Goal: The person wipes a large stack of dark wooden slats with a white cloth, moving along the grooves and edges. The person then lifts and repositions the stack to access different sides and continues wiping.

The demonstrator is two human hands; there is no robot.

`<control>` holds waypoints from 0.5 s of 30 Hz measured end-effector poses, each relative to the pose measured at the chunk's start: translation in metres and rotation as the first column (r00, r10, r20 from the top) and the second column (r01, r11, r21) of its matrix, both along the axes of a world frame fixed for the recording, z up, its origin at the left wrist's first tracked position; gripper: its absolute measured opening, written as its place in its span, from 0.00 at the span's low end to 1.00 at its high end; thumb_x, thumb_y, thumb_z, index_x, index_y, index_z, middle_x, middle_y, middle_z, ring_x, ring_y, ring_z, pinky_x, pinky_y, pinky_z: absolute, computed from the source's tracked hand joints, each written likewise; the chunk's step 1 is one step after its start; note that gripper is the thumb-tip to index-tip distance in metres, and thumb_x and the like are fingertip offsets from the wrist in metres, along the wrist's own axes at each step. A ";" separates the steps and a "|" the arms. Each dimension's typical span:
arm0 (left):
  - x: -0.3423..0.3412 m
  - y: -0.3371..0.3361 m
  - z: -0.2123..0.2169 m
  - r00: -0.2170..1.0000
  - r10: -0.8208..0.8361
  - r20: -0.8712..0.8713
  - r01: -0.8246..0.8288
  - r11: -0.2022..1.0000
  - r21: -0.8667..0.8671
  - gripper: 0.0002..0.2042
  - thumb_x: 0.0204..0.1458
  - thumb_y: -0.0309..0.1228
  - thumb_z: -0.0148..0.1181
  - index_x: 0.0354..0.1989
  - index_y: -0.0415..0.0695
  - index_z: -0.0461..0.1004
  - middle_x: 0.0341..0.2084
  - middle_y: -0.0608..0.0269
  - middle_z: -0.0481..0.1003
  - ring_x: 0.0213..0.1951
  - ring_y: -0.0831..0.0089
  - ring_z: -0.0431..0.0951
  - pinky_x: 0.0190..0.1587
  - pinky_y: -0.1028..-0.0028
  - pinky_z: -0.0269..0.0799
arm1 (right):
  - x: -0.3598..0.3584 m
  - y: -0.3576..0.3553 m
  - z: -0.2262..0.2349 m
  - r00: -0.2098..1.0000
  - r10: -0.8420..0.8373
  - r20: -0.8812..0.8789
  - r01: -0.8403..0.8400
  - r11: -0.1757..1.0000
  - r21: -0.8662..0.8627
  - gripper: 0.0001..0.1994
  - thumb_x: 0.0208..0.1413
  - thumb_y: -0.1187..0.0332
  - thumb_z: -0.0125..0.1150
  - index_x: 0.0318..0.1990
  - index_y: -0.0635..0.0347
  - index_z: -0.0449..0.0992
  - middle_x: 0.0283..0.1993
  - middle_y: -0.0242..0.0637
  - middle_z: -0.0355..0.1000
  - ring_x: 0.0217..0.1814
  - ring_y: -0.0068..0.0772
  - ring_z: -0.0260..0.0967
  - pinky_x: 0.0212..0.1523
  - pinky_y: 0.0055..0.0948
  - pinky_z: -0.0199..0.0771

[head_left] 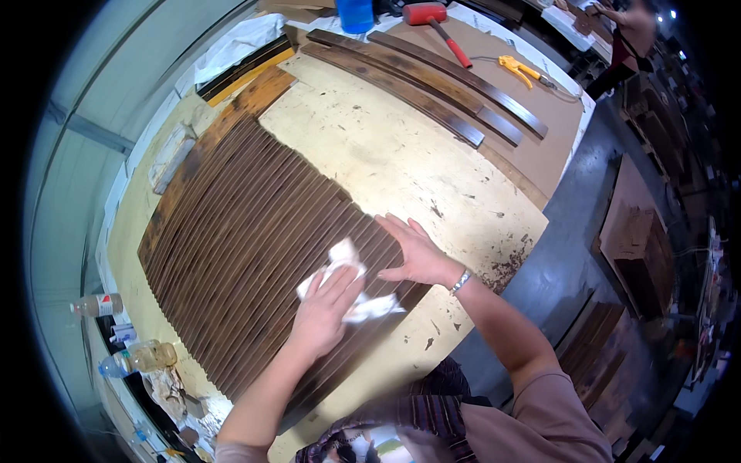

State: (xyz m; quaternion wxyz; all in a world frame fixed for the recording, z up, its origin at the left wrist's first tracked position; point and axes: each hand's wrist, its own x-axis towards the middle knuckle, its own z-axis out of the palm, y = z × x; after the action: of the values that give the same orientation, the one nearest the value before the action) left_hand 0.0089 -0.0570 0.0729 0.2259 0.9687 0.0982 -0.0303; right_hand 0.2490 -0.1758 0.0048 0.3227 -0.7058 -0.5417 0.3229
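A wide row of dark brown wooden slats lies side by side on a pale worktable. My left hand presses a crumpled white cloth onto the slats near the row's right end. Parts of the cloth stick out past the fingers on both sides. Just to the right, my right hand rests with fingers spread at the ends of the slats, holding nothing. A bracelet circles that wrist.
Several loose dark planks lie at the far side. Beyond them are a red mallet, a yellow air blow gun and a blue container. Plastic bottles stand along the left edge. Another person works at the far right.
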 end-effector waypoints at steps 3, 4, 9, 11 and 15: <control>0.058 -0.004 0.003 0.994 0.002 0.111 0.000 1.000 -0.015 0.30 0.52 0.21 0.56 0.67 0.45 0.67 0.68 0.52 0.66 0.72 0.56 0.61 0.72 0.49 0.52 | 0.001 0.003 -0.012 0.999 -0.011 0.045 0.010 1.000 0.012 0.53 0.45 0.48 0.74 0.75 0.62 0.54 0.77 0.56 0.51 0.79 0.56 0.47 0.79 0.46 0.42; 0.067 -0.005 -0.002 0.988 0.020 0.153 -0.016 0.999 -0.031 0.31 0.51 0.20 0.55 0.68 0.44 0.67 0.68 0.52 0.66 0.72 0.56 0.61 0.72 0.49 0.52 | 0.000 0.004 -0.013 0.999 -0.002 0.041 0.002 1.000 -0.002 0.53 0.45 0.48 0.74 0.75 0.62 0.54 0.77 0.56 0.51 0.79 0.57 0.47 0.79 0.46 0.43; -0.036 -0.011 -0.003 0.989 0.139 0.054 -0.138 0.990 -0.016 0.33 0.46 0.18 0.56 0.66 0.46 0.69 0.67 0.52 0.67 0.70 0.55 0.64 0.71 0.46 0.54 | 0.004 0.002 0.007 0.999 0.017 0.037 -0.015 0.998 -0.063 0.54 0.46 0.47 0.74 0.75 0.65 0.52 0.78 0.56 0.49 0.79 0.56 0.47 0.79 0.46 0.43; -0.130 -0.022 0.003 0.961 0.276 -0.017 -0.277 0.961 -0.019 0.35 0.42 0.18 0.54 0.65 0.50 0.70 0.66 0.52 0.69 0.70 0.52 0.65 0.70 0.43 0.53 | 0.005 0.005 0.003 0.998 0.049 0.047 -0.047 0.998 -0.043 0.53 0.48 0.51 0.75 0.76 0.65 0.50 0.78 0.56 0.49 0.81 0.53 0.43 0.79 0.43 0.44; -0.307 -0.044 0.010 0.843 0.535 0.059 -0.538 0.838 0.088 0.20 0.53 0.26 0.52 0.55 0.42 0.78 0.54 0.41 0.76 0.62 0.42 0.72 0.68 0.47 0.58 | 0.021 0.031 0.020 0.941 -0.052 -0.335 0.058 0.998 0.009 0.55 0.51 0.56 0.75 0.78 0.64 0.42 0.81 0.54 0.41 0.85 0.44 0.33 0.81 0.39 0.39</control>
State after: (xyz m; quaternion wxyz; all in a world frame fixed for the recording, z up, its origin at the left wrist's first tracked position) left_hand -0.2979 -0.1005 0.0833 0.1775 0.9130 0.3632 0.0547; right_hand 0.2700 -0.1452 0.0252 0.4253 -0.6526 -0.4622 0.4238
